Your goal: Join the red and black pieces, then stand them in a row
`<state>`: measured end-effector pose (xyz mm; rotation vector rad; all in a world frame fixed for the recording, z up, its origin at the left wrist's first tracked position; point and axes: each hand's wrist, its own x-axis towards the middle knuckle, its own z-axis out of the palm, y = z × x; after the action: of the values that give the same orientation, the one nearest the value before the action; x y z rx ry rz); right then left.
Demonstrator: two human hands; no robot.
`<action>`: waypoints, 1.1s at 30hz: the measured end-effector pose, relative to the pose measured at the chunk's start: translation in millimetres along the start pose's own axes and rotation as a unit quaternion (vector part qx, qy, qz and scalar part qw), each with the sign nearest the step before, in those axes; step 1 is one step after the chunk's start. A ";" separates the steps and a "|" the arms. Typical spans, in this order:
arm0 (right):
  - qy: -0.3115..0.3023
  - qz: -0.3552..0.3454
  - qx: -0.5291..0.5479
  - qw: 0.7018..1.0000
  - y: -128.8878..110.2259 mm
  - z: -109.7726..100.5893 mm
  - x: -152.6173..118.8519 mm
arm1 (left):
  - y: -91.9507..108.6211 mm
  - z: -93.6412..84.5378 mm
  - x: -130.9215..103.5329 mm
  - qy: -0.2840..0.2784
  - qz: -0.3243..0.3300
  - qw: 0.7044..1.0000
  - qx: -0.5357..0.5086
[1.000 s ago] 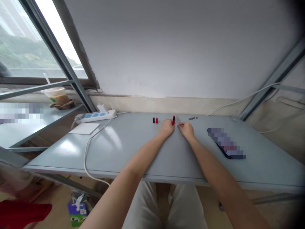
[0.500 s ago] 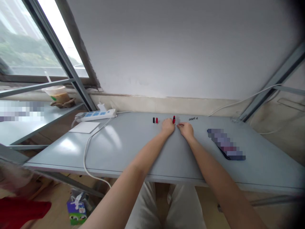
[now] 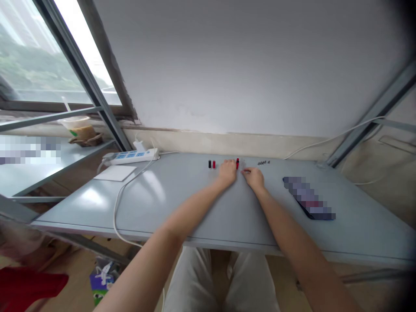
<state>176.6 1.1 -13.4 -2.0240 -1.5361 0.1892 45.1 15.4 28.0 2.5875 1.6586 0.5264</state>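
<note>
My left hand (image 3: 228, 171) is over the far middle of the grey table, fingers curled, tips hidden. Touching or just beside its right side is a small red and black cylinder (image 3: 237, 164). Left of this hand stand a small black cylinder (image 3: 209, 164) and a small red cylinder (image 3: 214, 164). My right hand (image 3: 255, 177) is close by on the right, thumb and fingers pinched together; what they hold is too small to make out. A clear, see-through item (image 3: 242, 163) lies between the hands. Several tiny dark pieces (image 3: 264, 163) lie in a row beyond my right hand.
A blurred-out phone-like slab (image 3: 308, 198) lies on the table (image 3: 149, 216) at right. At left are a white power strip (image 3: 131, 157), a flat white box or pad (image 3: 116, 173) and a cable hanging over the front edge. A drink cup (image 3: 81, 130) stands on the neighbouring table.
My left hand has shifted slightly left and its forearm has swung left. My right hand stays nearly in place, still pinched. The small cylinders on the left have not moved.
</note>
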 end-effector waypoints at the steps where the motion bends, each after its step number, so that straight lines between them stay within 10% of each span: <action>1: 0.002 0.002 0.000 1.000 0.3 0.4 0.2 | -3.0 -5.7 -3.5 0.016 0.023 0.999 0.017; 8: 0.008 -0.003 -0.014 1.000 -0.2 0.5 -0.4 | -41.4 -40.7 -14.3 0.070 0.019 0.993 0.098; 15: 0.005 -0.013 -0.070 0.997 -3.7 -5.4 -5.6 | -66.2 -44.9 -14.0 -0.003 -0.014 0.994 0.111; 33: 0.007 -0.074 -0.074 0.994 -18.9 -20.6 -22.6 | -45.4 -29.9 -22.4 0.075 0.028 0.995 -0.060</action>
<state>162.6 -24.0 8.3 -2.0061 -1.7285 0.0013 -12.0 10.5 41.3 2.5712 1.5422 0.8161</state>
